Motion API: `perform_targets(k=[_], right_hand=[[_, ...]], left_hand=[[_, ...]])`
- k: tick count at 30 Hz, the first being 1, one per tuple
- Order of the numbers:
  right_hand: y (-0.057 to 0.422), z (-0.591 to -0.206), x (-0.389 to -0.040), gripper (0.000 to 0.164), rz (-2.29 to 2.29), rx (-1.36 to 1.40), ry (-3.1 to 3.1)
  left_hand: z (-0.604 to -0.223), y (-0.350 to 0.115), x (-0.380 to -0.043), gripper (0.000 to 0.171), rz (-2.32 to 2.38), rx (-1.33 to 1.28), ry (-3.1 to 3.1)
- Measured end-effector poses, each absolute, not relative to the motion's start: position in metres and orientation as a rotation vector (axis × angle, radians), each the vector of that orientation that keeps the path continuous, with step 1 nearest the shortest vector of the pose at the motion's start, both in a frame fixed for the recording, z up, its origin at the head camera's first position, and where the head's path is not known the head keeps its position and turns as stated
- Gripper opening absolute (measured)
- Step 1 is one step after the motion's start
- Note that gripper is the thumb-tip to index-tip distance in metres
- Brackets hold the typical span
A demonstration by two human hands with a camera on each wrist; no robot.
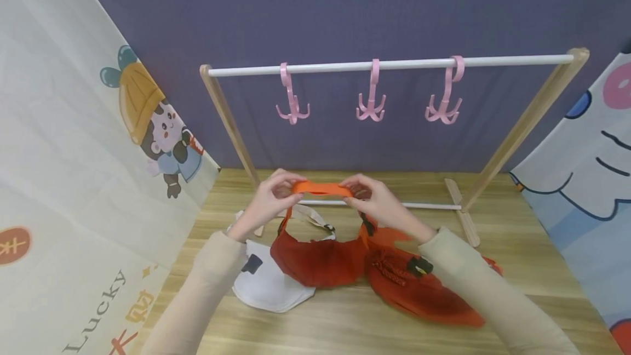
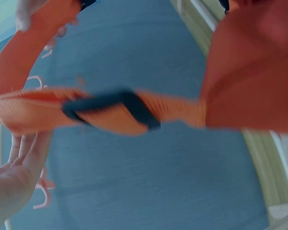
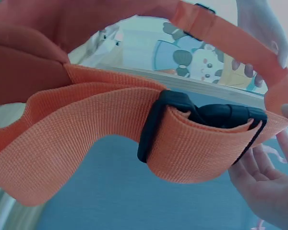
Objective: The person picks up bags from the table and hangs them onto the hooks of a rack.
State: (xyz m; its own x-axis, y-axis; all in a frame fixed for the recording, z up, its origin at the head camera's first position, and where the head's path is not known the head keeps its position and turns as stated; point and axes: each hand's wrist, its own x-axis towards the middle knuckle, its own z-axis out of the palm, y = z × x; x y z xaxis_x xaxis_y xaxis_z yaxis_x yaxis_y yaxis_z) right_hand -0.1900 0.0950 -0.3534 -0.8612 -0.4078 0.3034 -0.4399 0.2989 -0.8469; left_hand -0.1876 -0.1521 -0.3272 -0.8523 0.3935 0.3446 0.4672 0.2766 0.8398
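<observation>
Both hands hold up a red waist bag by its orange webbing strap. My left hand pinches the strap's left end between thumb and fingers, and my right hand pinches the right end, with a flat stretch between them. Below, the bag body hangs low over the table, overlapping a white bag and a second red bag. A black buckle sits on the strap near my right hand in the right wrist view. Blurred black hardware shows on the strap in the left wrist view.
Behind the hands stands a rack with wooden legs and a white top bar. Three pink hooks, a left one, a middle one and a right one, hang from it. Printed cloth borders the wooden table at the left.
</observation>
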Motion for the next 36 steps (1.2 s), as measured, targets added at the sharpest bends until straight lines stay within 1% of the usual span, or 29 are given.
perform_targets(k=[5, 8, 17, 24, 29, 36], right_hand=[[0.094, -0.337, -0.196, 0.027, 1.61, 0.822, -2.494], [0.094, -0.327, -0.201, 0.027, 1.589, 0.826, -2.476], [0.088, -0.304, -0.217, 0.03, 1.591, 0.779, -2.454], [0.08, -0.29, -0.226, 0.029, 1.564, 0.756, -2.438], [0.074, -0.278, -0.232, 0.027, 1.548, 0.748, -2.396], [0.068, -0.264, -0.246, 0.027, 1.468, 0.745, -2.407]], left_hand=[[-0.331, -0.155, -0.2, 0.028, -1.544, -0.806, -2.379], [-0.326, -0.156, -0.203, 0.027, -1.472, -0.789, -2.384], [-0.287, -0.149, -0.191, 0.023, -1.429, -0.697, -2.314], [-0.293, -0.16, -0.215, 0.023, -1.338, -0.648, -2.297], [-0.284, -0.162, -0.221, 0.026, -1.302, -0.639, -2.287], [-0.268, -0.161, -0.227, 0.024, -1.307, -0.578, -2.274]])
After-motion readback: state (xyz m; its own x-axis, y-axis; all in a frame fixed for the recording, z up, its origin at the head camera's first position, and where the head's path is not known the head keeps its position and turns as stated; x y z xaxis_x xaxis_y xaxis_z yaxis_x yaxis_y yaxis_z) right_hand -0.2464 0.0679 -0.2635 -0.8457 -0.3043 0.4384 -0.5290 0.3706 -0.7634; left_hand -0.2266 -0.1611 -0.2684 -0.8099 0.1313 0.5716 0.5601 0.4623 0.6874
